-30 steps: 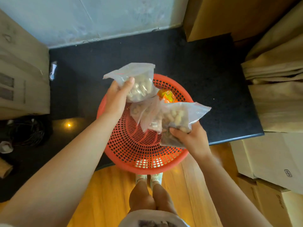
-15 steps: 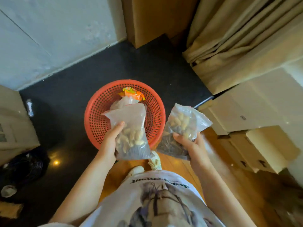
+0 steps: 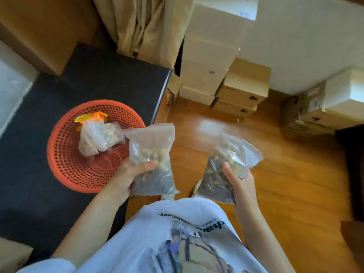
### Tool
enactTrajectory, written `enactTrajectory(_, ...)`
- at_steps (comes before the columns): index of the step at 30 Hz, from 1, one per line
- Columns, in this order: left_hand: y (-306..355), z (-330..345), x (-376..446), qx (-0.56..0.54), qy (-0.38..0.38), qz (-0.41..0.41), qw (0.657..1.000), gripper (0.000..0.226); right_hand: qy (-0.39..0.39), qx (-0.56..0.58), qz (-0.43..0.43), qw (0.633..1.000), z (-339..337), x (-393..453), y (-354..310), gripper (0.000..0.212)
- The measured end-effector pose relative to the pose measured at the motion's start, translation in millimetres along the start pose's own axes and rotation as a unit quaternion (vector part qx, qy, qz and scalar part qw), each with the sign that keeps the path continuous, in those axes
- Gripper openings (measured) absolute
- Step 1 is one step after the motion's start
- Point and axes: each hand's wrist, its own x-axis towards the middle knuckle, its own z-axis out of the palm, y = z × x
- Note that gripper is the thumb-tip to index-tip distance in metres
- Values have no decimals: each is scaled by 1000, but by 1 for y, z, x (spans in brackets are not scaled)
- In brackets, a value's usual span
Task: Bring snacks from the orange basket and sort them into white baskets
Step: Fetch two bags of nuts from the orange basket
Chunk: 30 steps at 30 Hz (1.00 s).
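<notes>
Around you is a glossy wooden floor (image 3: 285, 184) stacked along the wall with matte cardboard boxes (image 3: 242, 89), a beige curtain (image 3: 145, 26) hanging in soft folds behind them, and a flat black mat (image 3: 98, 79) with a straight edge on your left. On that mat sits the round orange basket (image 3: 67, 166), a perforated plastic bowl, holding a crinkled clear bag of pale nuts (image 3: 100, 138) and, behind it, an orange-yellow snack packet (image 3: 91, 116). Your white printed T-shirt (image 3: 177, 239) fills the lower view. Both forearms reach forward from it, palms turned inward. Your left hand (image 3: 128, 178) grips a clear zip bag of nuts (image 3: 151, 158) upright beside the basket's rim, thumb across its front. Your right hand (image 3: 239, 186) clasps a second clear bag of nuts (image 3: 224, 166) over the floor, tilted, its top corner flaring right; both bags show pale nuts above darker contents.
</notes>
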Motion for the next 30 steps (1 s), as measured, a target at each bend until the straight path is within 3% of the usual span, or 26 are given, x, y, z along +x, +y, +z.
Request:
enactTrajectory(3, -10, 47, 2, 53, -58, -1, 997, 25, 76, 52, -14, 996, -38, -27, 14, 50)
enactTrajectory(5, -17, 84, 0, 107, -110, -25, 988, 14, 137, 78, -23, 987, -64, -46, 24, 54)
enactTrajectory(9, -43, 157, -12, 195, -198, -35, 960, 57, 225, 117, -36, 967, -120, -88, 48, 63)
enactTrajectory(11, -62, 195, -22, 238, -235, -41, 942, 63, 262, 135, -43, 955, -154, -112, 64, 63)
enactTrajectory(15, -117, 274, -55, 310, -289, -65, 903, 62, 345, 174, -48, 921, -233, -163, 100, 59)
enactTrajectory(18, -168, 334, -89, 333, -321, -91, 882, 64, 406, 196, -55, 891, -298, -201, 125, 44)
enactTrajectory(23, -251, 439, -146, 364, -367, -87, 852, 53, 504, 241, -85, 825, -391, -261, 161, 36)
enactTrajectory(30, -300, 532, -181, 418, -422, -68, 801, 36, 581, 269, -78, 764, -474, -317, 201, 23)
